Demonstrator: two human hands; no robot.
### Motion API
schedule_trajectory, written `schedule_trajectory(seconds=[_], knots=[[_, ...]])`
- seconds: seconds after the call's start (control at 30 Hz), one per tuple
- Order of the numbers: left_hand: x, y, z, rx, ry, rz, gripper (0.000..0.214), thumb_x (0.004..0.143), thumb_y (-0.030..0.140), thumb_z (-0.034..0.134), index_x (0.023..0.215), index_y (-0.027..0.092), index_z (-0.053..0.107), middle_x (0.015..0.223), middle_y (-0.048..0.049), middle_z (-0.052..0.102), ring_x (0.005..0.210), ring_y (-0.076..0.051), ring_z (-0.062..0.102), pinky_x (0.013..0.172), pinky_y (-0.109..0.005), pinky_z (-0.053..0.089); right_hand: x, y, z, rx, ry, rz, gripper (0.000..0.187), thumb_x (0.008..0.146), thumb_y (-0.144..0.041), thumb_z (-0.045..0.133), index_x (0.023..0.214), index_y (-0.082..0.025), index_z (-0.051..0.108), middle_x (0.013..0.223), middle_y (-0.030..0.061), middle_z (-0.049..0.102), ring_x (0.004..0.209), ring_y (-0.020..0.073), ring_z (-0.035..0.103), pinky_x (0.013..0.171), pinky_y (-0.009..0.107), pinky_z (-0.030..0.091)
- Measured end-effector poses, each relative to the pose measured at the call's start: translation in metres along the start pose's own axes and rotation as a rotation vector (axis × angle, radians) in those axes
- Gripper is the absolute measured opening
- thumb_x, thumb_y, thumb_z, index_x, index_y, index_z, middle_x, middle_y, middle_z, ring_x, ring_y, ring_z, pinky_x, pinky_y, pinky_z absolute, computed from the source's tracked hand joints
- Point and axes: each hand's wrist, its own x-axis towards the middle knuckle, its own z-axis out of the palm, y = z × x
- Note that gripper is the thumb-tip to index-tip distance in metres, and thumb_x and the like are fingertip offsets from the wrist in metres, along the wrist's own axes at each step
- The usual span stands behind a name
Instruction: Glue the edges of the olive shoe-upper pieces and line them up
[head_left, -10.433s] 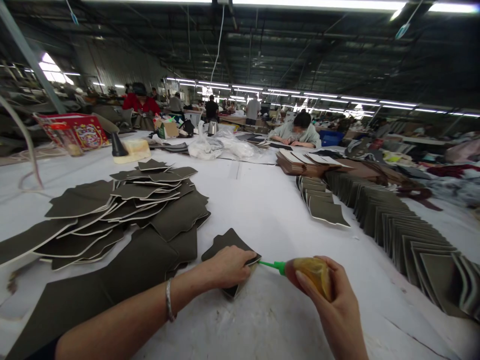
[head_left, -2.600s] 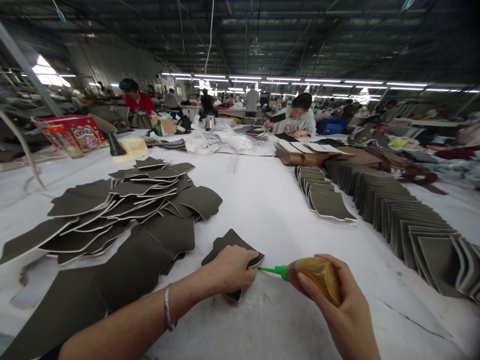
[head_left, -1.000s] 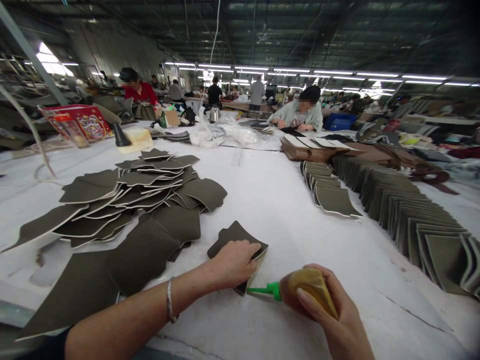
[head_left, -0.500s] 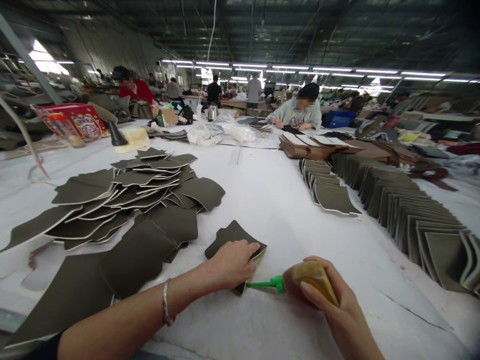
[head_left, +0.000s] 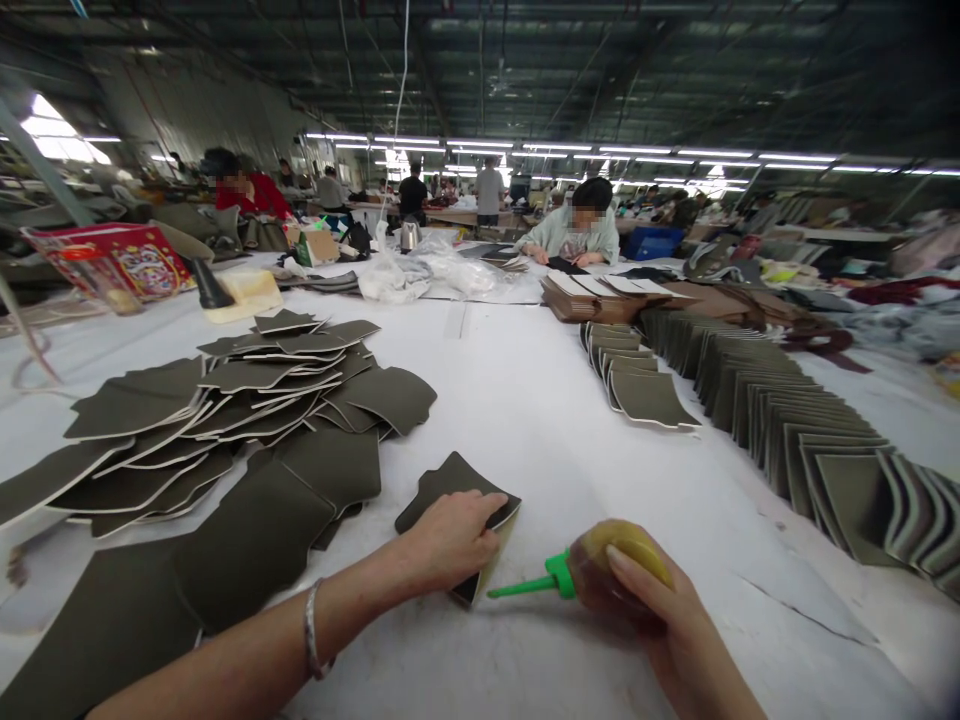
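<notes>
Beneath your hands spreads a white counter (head_left: 517,410). Your right hand (head_left: 660,595) is wrapped around an amber squeeze bottle (head_left: 611,570), the body in your grasp and the green nozzle (head_left: 525,587) jutting out to your left. The bottle's long axis runs crosswise, base to the right, nozzle dipping left and slightly toward you; its tip sits just beside the near corner of a dark panel (head_left: 442,485). Your left hand (head_left: 459,540) rests on that panel, index finger extended toward its right corner; whether the other fingers grip it, you cannot tell. The panel reaches out past your knuckles, one corner pointing away from you, with a pale strip along its right edge. Beyond, dark panels lie heaped (head_left: 262,400) to your left, and a long row of panels (head_left: 780,410) leans on the right. Farther off lies clear plastic (head_left: 450,268), with a co-worker (head_left: 577,230) bent over dark material.
</notes>
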Motion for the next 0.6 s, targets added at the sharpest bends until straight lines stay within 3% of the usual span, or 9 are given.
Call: schedule_trajectory(seconds=[0.1,0.17,0.27,0.33,0.43,0.53,0.6], knots=[[0.001,-0.009,-0.004,-0.104,0.031,-0.044,0.044,0.079,0.022,0.046,0.120,0.021,0.062,0.081,-0.0017,0.067,0.074,-0.019,0.061,0.066,-0.026,0.043,0.004,0.001,-0.017,0.426,0.186,0.150,0.032,0.069,-0.035,0.076,0.095,-0.017,0.068,0.096,0.0075,0.069,0.083,0.0243,0.065,0.064,0.032,0.057],[0.001,-0.018,-0.010,-0.071,0.197,-0.121,0.037,0.082,0.027,0.047,0.114,0.020,0.064,0.082,-0.0026,0.065,0.074,-0.018,0.059,0.067,-0.027,0.042,0.009,0.003,-0.032,0.658,0.300,0.230,0.039,0.065,-0.027,0.078,0.101,-0.018,0.067,0.108,0.0089,0.068,0.086,0.0255,0.066,0.065,0.034,0.059],[0.003,-0.037,-0.019,0.066,0.418,-0.291,0.038,0.080,0.033,0.054,0.114,0.018,0.060,0.097,-0.0073,0.062,0.085,-0.021,0.058,0.073,-0.029,0.040,0.012,0.006,-0.050,0.896,0.312,0.287,0.047,0.065,-0.024,0.075,0.109,-0.015,0.065,0.107,0.0120,0.066,0.082,0.0254,0.066,0.062,0.032,0.060],[0.005,-0.049,-0.024,0.034,0.380,-0.372,0.034,0.074,0.032,0.059,0.104,0.017,0.061,0.093,-0.0070,0.062,0.083,-0.021,0.058,0.069,-0.028,0.040,0.011,0.006,-0.057,1.001,0.280,0.289,0.051,0.066,-0.026,0.074,0.113,-0.011,0.063,0.102,0.0144,0.065,0.080,0.0243,0.065,0.063,0.030,0.060],[0.011,-0.057,-0.029,-0.323,0.174,-0.426,0.018,0.065,0.029,0.063,0.076,0.017,0.056,0.064,0.0005,0.054,0.059,-0.013,0.050,0.051,-0.021,0.031,0.008,0.006,-0.066,1.120,0.161,0.256,0.054,0.064,-0.025,0.077,0.114,-0.009,0.063,0.100,0.0158,0.062,0.080,0.0215,0.064,0.067,0.029,0.059],[0.023,-0.046,-0.030,-0.808,0.026,-0.457,0.027,0.058,0.036,0.066,0.067,0.018,0.048,0.050,0.0085,0.036,0.041,-0.004,0.026,0.040,-0.018,0.011,0.004,0.006,-0.071,1.182,0.015,0.191,0.056,0.058,-0.018,0.081,0.111,-0.011,0.063,0.099,0.0136,0.062,0.079,0.0178,0.063,0.070,0.028,0.059],[0.040,-0.028,-0.028,-1.059,0.028,-0.444,0.032,0.053,0.034,0.070,0.068,0.018,0.046,0.049,0.0107,0.032,0.039,-0.002,0.020,0.039,-0.016,0.005,0.003,0.004,-0.072,1.198,-0.046,0.146,0.056,0.058,-0.019,0.083,0.110,-0.012,0.063,0.097,0.0110,0.062,0.076,0.0149,0.061,0.069,0.027,0.058]])
